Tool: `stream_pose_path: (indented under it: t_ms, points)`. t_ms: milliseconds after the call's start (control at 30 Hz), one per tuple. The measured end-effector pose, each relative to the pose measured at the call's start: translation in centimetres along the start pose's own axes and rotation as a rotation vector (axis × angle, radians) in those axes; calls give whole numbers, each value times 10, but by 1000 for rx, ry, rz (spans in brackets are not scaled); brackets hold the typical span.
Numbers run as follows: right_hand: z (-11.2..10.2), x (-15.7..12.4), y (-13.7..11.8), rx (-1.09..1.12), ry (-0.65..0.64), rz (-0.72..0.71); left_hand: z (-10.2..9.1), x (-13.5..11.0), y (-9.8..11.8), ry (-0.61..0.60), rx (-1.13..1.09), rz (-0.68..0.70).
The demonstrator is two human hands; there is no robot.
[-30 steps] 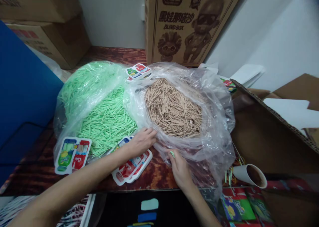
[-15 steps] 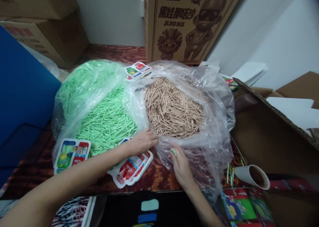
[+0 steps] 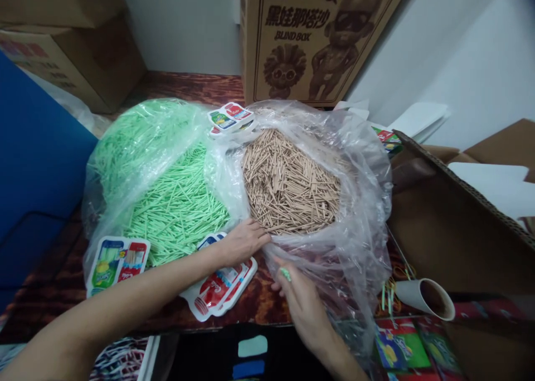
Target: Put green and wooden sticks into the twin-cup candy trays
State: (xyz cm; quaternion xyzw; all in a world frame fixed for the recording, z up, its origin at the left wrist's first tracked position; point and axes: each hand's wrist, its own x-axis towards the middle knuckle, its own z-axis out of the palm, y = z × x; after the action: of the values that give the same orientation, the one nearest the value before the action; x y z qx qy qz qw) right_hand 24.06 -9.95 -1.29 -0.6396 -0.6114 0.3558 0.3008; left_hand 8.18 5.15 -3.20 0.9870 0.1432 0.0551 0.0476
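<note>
My left hand is closed at the near-left edge of a clear plastic bag full of short brown sticks, its fingertips on the plastic. My right hand is closed round a small bundle of green sticks; only their ends show above the fist. It is just below the same bag's near edge. To the left, a second clear bag lies open over a heap of light green sticks. Printed cola cards lie under and beside my left forearm.
Another printed card lies at the left, and more cards rest between the bags. At right are a paper cup, rubber bands, colourful packs and an open carton. A blind-box carton stands behind.
My right hand has moved slightly left and down with the green sticks, and its fist has turned. My left hand has shifted a little right along the bag's edge.
</note>
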Motion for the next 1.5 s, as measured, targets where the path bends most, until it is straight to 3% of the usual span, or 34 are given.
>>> stream_pose_path:
  t_ms: [67,233,367,533,600,767,967,1133,1333,1500]
  points:
    - [9,-3,5,-32,-27,-21,5,5,-3,-20,-15,-1]
    - [19,7,31,-199,91,40,2,12,-3,-68,-21,26]
    - [15,26,36,-342,123,94,-10,3,2,-103,58,68]
    - [2,41,29,-416,121,49,-14,-8,6,-95,97,48]
    - [-2,40,24,-369,97,33,-11,-6,8,-94,104,35]
    - [1,37,17,-257,256,-84,-7,5,14,-111,115,-20]
    - [0,20,40,-540,183,16,-12,7,10,-88,68,-50]
    - [-9,7,54,-709,160,-25,-14,7,6,-90,28,-87]
    - [-29,44,59,-865,123,56,-10,11,4,-74,68,-99]
    - [-39,71,74,-895,122,-14,-4,13,6,-37,109,-128]
